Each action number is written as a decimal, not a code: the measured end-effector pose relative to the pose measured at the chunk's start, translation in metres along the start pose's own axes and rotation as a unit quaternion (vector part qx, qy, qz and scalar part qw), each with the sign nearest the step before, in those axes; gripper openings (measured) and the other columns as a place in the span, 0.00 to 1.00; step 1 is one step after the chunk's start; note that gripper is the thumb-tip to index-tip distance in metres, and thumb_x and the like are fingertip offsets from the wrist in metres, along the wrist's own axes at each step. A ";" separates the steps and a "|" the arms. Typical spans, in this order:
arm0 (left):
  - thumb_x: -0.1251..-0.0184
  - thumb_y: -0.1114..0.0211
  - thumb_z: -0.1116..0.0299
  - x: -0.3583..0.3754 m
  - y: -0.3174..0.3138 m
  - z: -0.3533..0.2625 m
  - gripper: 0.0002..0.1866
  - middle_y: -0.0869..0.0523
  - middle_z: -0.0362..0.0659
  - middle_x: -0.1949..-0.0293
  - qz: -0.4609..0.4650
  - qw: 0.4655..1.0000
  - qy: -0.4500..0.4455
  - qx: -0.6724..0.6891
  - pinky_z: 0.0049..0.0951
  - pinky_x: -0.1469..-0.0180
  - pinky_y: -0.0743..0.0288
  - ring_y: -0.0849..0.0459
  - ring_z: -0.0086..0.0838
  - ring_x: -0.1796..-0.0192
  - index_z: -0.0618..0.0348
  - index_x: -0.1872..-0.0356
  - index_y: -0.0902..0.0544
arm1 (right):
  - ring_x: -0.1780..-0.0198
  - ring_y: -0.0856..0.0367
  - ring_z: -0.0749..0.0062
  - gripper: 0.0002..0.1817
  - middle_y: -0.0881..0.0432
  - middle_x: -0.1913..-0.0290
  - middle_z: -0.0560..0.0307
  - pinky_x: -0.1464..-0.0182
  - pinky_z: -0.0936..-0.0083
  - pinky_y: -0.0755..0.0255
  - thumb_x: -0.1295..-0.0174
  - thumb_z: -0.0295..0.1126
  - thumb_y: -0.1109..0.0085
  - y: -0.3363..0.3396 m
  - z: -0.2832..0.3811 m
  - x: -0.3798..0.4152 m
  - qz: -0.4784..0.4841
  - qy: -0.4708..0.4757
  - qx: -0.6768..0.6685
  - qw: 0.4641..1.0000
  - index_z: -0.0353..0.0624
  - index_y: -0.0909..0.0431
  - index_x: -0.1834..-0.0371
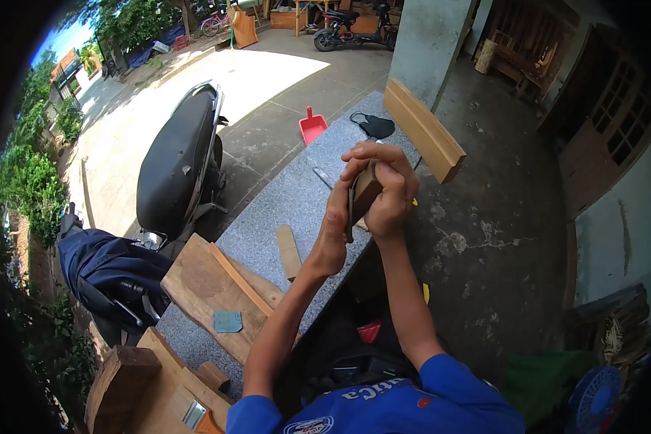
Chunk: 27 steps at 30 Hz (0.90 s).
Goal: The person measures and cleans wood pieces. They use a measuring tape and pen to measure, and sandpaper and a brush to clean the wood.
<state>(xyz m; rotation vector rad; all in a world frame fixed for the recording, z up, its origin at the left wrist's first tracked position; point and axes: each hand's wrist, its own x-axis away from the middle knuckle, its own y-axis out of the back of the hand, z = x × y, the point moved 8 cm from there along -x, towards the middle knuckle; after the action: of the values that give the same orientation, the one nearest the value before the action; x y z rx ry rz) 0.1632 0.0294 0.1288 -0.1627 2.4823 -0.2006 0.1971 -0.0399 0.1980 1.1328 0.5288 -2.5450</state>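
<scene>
A brown wooden block [367,192] is held up in front of me, over the edge of the stone-topped table [260,206]. My right hand [389,189] wraps its fingers around the block's right side and top. My left hand [330,230] presses along the left side, fingers fairly straight and pointing up. A thin dark edge shows between the left palm and the block; its kind is not clear. On the tabletop below lie a short wooden strip [288,252] and a metal ruler-like strip [323,178], partly covered by the hands.
A long timber piece [425,130] overhangs the table's far right, beside a black face mask [373,125]. Nearer left are a wide board [202,278], a teal patch [228,321], a brush [199,417] and a thick wood chunk [122,389]. A red dustpan [313,128] and scooter [179,159] stand beyond.
</scene>
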 end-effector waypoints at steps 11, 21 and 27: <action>0.39 0.75 0.34 -0.002 0.015 0.029 0.40 0.27 0.40 0.72 0.000 0.995 0.100 -0.002 0.21 0.65 0.39 0.30 0.21 0.68 0.65 0.60 0.30 | 0.71 0.34 0.73 0.12 0.31 0.74 0.52 0.63 0.75 0.37 0.52 0.29 0.63 -0.002 0.006 -0.010 0.030 0.025 0.048 0.998 0.35 0.31 0.84; 0.52 0.38 0.53 0.026 0.045 0.048 0.28 0.25 0.42 0.68 0.058 0.992 0.061 -0.096 0.21 0.64 0.34 0.27 0.23 0.65 0.66 0.57 0.31 | 0.76 0.39 0.74 0.14 0.31 0.84 0.58 0.68 0.73 0.43 0.54 0.32 0.63 -0.019 0.015 -0.005 0.023 0.128 0.192 0.973 0.38 0.28 0.87; 0.57 0.37 0.73 -0.002 0.035 0.011 0.19 0.27 0.41 0.72 0.010 0.991 0.011 -0.133 0.21 0.67 0.34 0.29 0.21 0.69 0.63 0.61 0.32 | 0.77 0.38 0.74 0.13 0.33 0.84 0.58 0.66 0.73 0.44 0.53 0.33 0.63 -0.030 0.012 -0.011 0.042 0.127 0.184 0.974 0.39 0.31 0.87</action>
<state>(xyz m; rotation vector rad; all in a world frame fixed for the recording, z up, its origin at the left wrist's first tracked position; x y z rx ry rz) 0.1687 0.0628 0.1150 -0.2467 2.5234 0.1395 0.1837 -0.0170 0.2202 1.5859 0.0579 -2.5015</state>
